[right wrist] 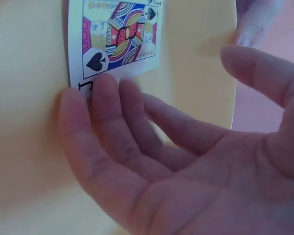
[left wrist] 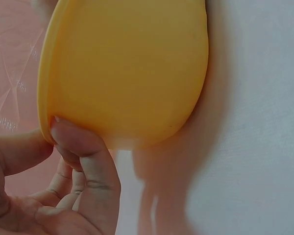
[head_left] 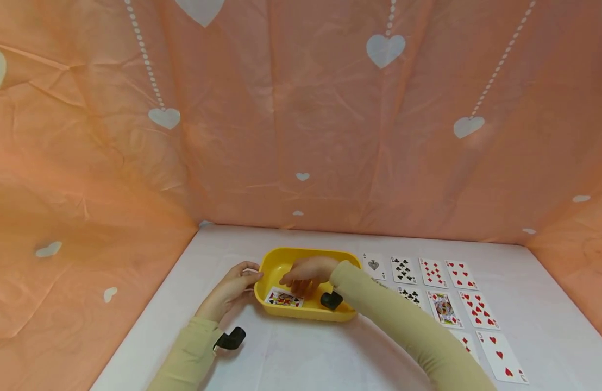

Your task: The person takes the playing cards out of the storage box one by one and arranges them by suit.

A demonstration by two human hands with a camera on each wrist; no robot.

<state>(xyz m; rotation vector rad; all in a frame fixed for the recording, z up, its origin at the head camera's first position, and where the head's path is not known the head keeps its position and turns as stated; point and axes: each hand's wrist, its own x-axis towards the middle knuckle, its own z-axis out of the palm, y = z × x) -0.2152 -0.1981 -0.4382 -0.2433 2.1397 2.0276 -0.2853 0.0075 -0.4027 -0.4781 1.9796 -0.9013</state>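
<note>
A yellow plastic tub [head_left: 308, 314] stands on the white table. At its left end my left hand [head_left: 231, 289] pinches the rim between thumb and finger, plain to see in the left wrist view on the tub's wall [left wrist: 127, 73]. Inside the tub lies a jack of spades [head_left: 283, 298], face up. My right hand [head_left: 312, 273] reaches into the tub beside this card. In the right wrist view its fingertips touch the lower edge of the jack [right wrist: 120, 41], while the thumb stands well apart from the fingers.
Right of the tub, playing cards lie face up in rows, among them an ace of spades [head_left: 374, 265], a face card [head_left: 445, 309] and a three of hearts [head_left: 501, 355]. My right sleeve [head_left: 403, 320] covers part of them. An orange cloth with hearts [head_left: 325, 136] hangs behind the table.
</note>
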